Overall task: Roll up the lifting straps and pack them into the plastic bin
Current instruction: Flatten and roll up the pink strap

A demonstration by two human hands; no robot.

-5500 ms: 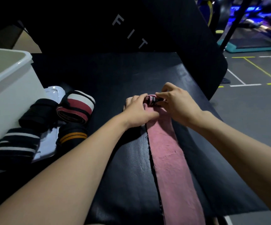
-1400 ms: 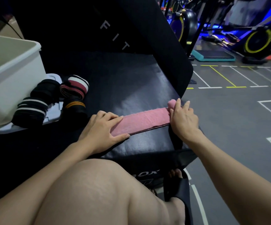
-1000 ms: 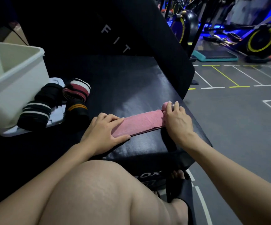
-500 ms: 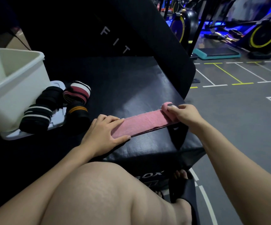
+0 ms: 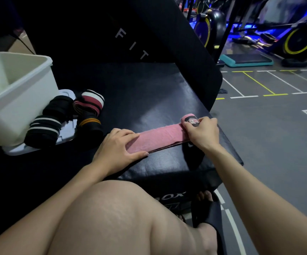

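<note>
Pink lifting strap (image 5: 156, 138) lies flat across the black padded bench (image 5: 139, 100), its far end wound into a small roll (image 5: 189, 120). Right hand (image 5: 203, 133) has its grip curled over that roll; left hand (image 5: 116, 151) lies open and flat, pressing down the strap's near end. White plastic bin (image 5: 20, 100) stands at left, with four rolled straps (image 5: 64, 116) just beside it on a white lid (image 5: 64, 138).

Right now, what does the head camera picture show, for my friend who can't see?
A person's right hand rolls one end of a pink strap on a black pad, while the left hand presses the other end flat. Rolled straps lie beside a white bin.
</note>
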